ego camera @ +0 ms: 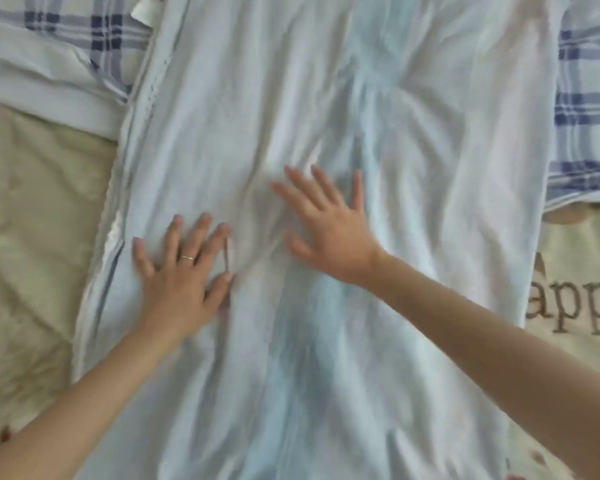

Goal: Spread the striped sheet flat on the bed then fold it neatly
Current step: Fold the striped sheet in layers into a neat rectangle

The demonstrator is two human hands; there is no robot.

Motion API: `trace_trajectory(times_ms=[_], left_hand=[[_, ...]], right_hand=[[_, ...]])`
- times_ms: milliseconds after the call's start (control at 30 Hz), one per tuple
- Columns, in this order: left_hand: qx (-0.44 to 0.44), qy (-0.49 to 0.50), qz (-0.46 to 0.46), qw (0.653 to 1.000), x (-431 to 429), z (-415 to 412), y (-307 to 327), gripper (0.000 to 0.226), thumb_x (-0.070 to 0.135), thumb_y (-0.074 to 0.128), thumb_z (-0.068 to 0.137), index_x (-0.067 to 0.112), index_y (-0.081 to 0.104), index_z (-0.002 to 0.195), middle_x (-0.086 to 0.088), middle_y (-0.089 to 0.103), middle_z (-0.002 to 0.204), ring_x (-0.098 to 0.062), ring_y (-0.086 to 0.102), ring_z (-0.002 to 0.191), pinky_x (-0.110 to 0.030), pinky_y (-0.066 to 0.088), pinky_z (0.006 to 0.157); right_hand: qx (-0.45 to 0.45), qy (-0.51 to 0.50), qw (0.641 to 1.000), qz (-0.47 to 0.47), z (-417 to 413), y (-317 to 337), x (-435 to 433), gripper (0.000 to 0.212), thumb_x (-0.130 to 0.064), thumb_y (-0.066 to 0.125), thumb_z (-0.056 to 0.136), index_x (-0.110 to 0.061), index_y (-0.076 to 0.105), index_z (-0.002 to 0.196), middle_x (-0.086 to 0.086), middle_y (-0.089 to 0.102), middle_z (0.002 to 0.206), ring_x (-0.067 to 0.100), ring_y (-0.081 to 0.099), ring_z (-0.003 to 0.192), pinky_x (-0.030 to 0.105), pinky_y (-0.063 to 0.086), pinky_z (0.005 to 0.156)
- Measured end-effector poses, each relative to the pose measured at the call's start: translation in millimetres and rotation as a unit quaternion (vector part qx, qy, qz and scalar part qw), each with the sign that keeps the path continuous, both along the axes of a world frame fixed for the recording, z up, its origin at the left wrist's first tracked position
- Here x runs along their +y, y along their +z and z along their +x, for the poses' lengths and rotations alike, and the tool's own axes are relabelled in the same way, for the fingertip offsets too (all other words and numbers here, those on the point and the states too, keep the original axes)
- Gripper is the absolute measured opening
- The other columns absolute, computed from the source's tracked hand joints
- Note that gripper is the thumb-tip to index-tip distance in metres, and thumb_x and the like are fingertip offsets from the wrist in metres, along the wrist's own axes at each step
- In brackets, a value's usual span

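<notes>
Striped sheet (326, 98) lies lengthwise on the bed (32, 202), wrinkled at its middle, as we press left hand (181, 275) and right hand (329, 230) flat on it, fingers spread, holding nothing. Smoothing, we judge, is unfinished; folding next means catching an edge.

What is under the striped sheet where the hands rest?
Cream quilt shows past both side edges, blue checked fabric past the upper corners. Beneath the middle, where the left hand and right hand lie flat, the striped sheet hides everything.
</notes>
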State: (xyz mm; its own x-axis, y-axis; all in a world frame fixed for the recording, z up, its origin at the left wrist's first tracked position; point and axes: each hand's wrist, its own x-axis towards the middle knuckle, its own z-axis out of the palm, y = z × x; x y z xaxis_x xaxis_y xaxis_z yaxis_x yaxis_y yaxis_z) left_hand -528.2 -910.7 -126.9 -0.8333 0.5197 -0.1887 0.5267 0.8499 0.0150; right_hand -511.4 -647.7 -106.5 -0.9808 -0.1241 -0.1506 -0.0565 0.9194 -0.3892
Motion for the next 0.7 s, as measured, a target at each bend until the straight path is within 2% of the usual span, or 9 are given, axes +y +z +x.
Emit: trace_trajectory(times_ms=[67, 133, 200, 267, 367, 433, 500, 600, 700], left_hand=[[-0.019, 0.063, -0.021, 0.998, -42.2, 24.6, 1.0, 0.069, 0.051, 0.031, 0.086, 0.023, 0.028, 0.148, -0.007, 0.02, 0.157, -0.037, 0.017, 0.142, -0.07, 0.014, 0.102], [-0.028, 0.126, -0.004, 0.992, -73.2, 49.1, 7.6, 0.067, 0.049, 0.031, 0.087, 0.019, 0.029, 0.148, -0.012, 0.023, 0.156, -0.039, 0.021, 0.141, -0.069, 0.02, 0.1], [-0.032, 0.185, 0.01, 0.982, -93.7, 77.4, 22.3, 0.063, 0.043, 0.037, 0.092, 0.014, 0.029, 0.147, -0.015, 0.025, 0.153, -0.041, 0.027, 0.136, -0.065, 0.024, 0.101], [-0.058, 0.268, 0.044, 0.961, -102.2, 102.0, 31.8, 0.058, 0.033, 0.049, 0.093, 0.01, 0.033, 0.143, -0.019, 0.031, 0.147, -0.042, 0.032, 0.129, -0.059, 0.028, 0.101], [-0.097, 0.397, 0.14, 0.902, -98.9, 116.8, 52.0, 0.047, 0.025, 0.051, 0.091, 0.007, 0.04, 0.134, -0.018, 0.047, 0.131, -0.036, 0.045, 0.118, -0.044, 0.039, 0.096], [-0.152, 0.466, 0.188, 0.851, -106.7, 126.5, 61.3, 0.045, 0.024, 0.052, 0.093, 0.006, 0.04, 0.132, -0.014, 0.052, 0.127, -0.031, 0.051, 0.113, -0.035, 0.041, 0.091], [-0.186, 0.498, 0.171, 0.83, -116.6, 139.9, 68.0, 0.052, 0.033, 0.055, 0.092, 0.007, 0.04, 0.134, -0.012, 0.054, 0.128, -0.031, 0.054, 0.113, -0.039, 0.044, 0.093], [-0.187, 0.48, 0.033, 0.857, -127.5, 161.2, 72.6, 0.056, 0.044, 0.057, 0.089, 0.007, 0.047, 0.128, -0.017, 0.044, 0.139, -0.035, 0.042, 0.127, -0.05, 0.037, 0.101], [-0.199, 0.511, 0.026, 0.836, -146.3, 179.6, 74.7, 0.06, 0.048, 0.061, 0.086, 0.004, 0.053, 0.125, -0.018, 0.034, 0.147, -0.033, 0.034, 0.134, -0.052, 0.033, 0.103]], right_hand=[[0.005, 0.135, 0.986, 0.094, 110.4, -11.0, -6.6, 0.062, -0.055, 0.031, 0.092, -0.035, 0.021, 0.15, -0.007, 0.024, 0.157, 0.025, 0.025, 0.143, 0.067, 0.008, 0.109], [-0.031, 0.027, 0.991, 0.125, 184.9, -16.6, 18.4, 0.059, -0.056, 0.021, 0.097, -0.037, 0.008, 0.151, -0.008, 0.02, 0.157, 0.024, 0.025, 0.143, 0.061, 0.003, 0.112], [-0.107, -0.162, 0.973, 0.121, 241.5, -2.3, 25.6, 0.063, -0.058, 0.022, 0.097, -0.037, -0.004, 0.15, -0.01, 0.002, 0.159, 0.019, 0.004, 0.147, 0.052, -0.012, 0.113], [-0.202, -0.328, 0.92, 0.07, 295.1, 16.7, 12.8, 0.072, -0.055, 0.033, 0.096, -0.029, -0.002, 0.152, -0.005, -0.007, 0.16, 0.019, -0.005, 0.147, 0.052, -0.007, 0.115], [-0.179, -0.541, 0.821, -0.026, 342.9, 45.1, -21.6, 0.076, -0.047, 0.049, 0.089, -0.012, 0.017, 0.149, 0.011, 0.015, 0.155, 0.035, 0.024, 0.138, 0.053, 0.026, 0.108], [-0.184, -0.65, 0.734, -0.067, 365.0, 56.1, -38.4, 0.067, -0.037, 0.056, 0.09, -0.007, 0.028, 0.143, 0.015, 0.031, 0.146, 0.036, 0.039, 0.128, 0.048, 0.036, 0.101], [-0.179, -0.694, 0.687, -0.115, 380.4, 63.9, -47.8, 0.059, -0.03, 0.058, 0.092, -0.002, 0.034, 0.138, 0.015, 0.043, 0.137, 0.033, 0.046, 0.122, 0.039, 0.04, 0.097], [-0.137, -0.674, 0.721, -0.089, 394.5, 70.0, -53.8, 0.048, -0.021, 0.06, 0.09, 0.002, 0.042, 0.128, 0.018, 0.046, 0.128, 0.033, 0.047, 0.117, 0.037, 0.04, 0.091], [-0.121, -0.665, 0.733, -0.077, 397.9, 73.9, -63.3, 0.041, -0.022, 0.06, 0.088, -0.001, 0.049, 0.121, 0.015, 0.054, 0.119, 0.031, 0.054, 0.107, 0.04, 0.043, 0.089]])
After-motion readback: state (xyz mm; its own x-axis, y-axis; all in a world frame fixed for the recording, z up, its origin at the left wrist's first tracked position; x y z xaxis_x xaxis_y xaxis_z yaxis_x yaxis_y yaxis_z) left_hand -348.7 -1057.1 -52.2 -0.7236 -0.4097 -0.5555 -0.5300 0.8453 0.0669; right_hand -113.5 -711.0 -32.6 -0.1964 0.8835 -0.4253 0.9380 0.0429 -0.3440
